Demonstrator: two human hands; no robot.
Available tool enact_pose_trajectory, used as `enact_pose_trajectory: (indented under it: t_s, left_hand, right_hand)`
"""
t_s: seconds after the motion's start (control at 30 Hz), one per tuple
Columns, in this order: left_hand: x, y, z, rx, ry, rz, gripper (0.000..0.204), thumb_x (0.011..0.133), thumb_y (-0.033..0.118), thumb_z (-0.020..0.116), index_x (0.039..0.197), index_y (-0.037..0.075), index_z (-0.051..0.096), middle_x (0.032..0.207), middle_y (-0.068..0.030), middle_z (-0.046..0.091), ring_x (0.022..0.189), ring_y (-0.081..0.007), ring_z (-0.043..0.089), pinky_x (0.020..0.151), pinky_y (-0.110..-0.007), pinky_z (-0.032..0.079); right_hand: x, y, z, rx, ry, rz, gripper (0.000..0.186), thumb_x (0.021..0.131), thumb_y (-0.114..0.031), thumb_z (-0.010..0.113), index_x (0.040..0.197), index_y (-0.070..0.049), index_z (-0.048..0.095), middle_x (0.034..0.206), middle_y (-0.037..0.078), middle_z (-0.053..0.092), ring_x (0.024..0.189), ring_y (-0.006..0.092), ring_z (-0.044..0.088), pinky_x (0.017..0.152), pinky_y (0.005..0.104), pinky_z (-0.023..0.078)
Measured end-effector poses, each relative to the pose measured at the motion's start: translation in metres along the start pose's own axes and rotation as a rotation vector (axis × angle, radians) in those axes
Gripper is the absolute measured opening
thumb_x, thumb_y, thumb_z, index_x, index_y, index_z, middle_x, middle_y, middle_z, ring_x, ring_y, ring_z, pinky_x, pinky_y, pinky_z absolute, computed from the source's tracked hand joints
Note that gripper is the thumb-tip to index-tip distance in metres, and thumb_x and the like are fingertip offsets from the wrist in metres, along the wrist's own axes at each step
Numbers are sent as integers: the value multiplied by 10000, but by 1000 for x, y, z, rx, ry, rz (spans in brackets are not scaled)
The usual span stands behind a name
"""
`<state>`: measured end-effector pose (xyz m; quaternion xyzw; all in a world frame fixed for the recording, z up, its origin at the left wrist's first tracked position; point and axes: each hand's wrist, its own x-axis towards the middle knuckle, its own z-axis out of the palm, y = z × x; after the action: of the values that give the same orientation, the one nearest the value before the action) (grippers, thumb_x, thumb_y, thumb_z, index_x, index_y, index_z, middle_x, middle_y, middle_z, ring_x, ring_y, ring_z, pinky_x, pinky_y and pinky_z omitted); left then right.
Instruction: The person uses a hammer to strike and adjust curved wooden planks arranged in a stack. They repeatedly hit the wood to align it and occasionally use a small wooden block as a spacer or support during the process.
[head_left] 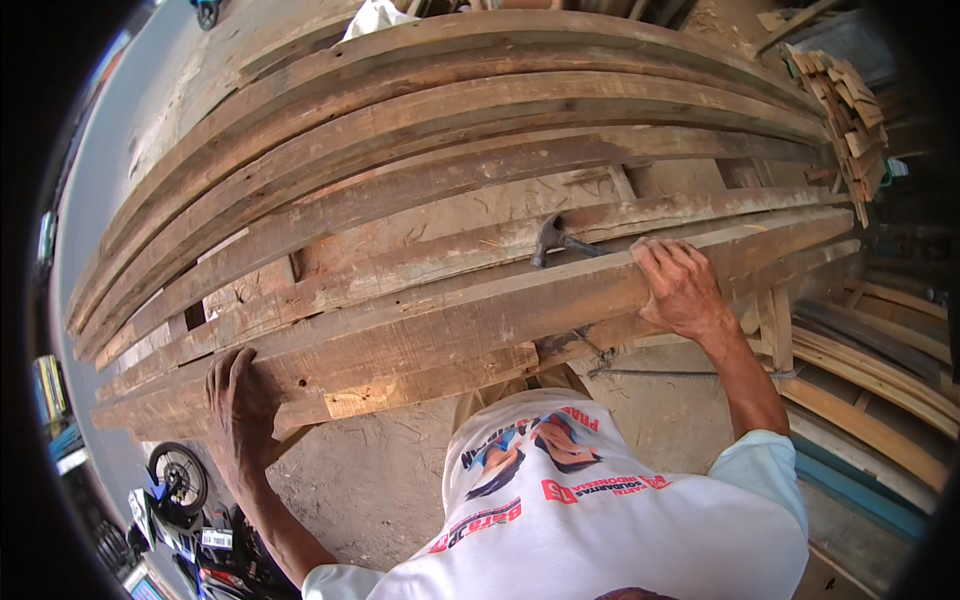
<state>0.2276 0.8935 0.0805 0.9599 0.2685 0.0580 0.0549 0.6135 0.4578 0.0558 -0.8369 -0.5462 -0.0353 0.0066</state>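
A long, thick brown wooden beam lies across in front of me, nearest of several beams. My left hand grips it near its left end, the fingers bent over the upper edge. Toward the other end, my right hand is closed over the top edge, its thumb on the near face. A claw hammer rests just behind this beam, left of my right hand, with part of its handle hidden. A paler, freshly exposed patch shows on the beam's near lower edge.
Beyond, more long beams lie roughly parallel with gaps between them. Stacked planks fill the right side, and short wood pieces are piled at the far right. Parked motorcycles stand at the lower left beside a road.
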Motion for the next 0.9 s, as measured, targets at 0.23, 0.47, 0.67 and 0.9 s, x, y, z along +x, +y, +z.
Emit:
enact_pose_trajectory:
  t_s: [0.23, 0.47, 0.67, 0.9]
  left_hand:
    - [132, -57, 48, 16, -27, 18, 735, 657, 16, 867, 1330, 139, 597, 1320, -94, 603, 1278, -339, 538, 1103, -450, 451]
    - [234, -87, 120, -106, -48, -42, 810, 673, 132, 916, 1406, 178, 574, 1402, -88, 563, 1335, -328, 508, 1108, -467, 462]
    - [248, -101, 235, -102, 341, -163, 753, 734, 194, 916, 1408, 218, 581, 1434, -106, 513, 1339, -332, 492, 1083, -492, 458]
    - [275, -134, 247, -91, 312, -68, 751, 683, 167, 933, 1344, 198, 576, 1322, -101, 565, 1259, -345, 531, 1052, -488, 459]
  right_hand:
    - [131, 39, 40, 27, -90, 12, 784, 600, -209, 947, 1251, -11, 556, 1179, 195, 671, 1141, 372, 660, 966, 489, 554]
    - [233, 83, 95, 82, -125, 68, 748, 639, -258, 961, 1242, -42, 573, 1228, 159, 666, 1164, 377, 645, 997, 487, 525]
    - [266, 80, 158, 149, 58, 198, 511, 728, -169, 912, 1116, -63, 597, 1263, 102, 617, 1196, 348, 585, 973, 498, 504]
    - [267, 82, 201, 179, 110, 222, 569, 639, -17, 924, 1087, -54, 575, 1242, 134, 586, 1153, 378, 577, 931, 508, 511]
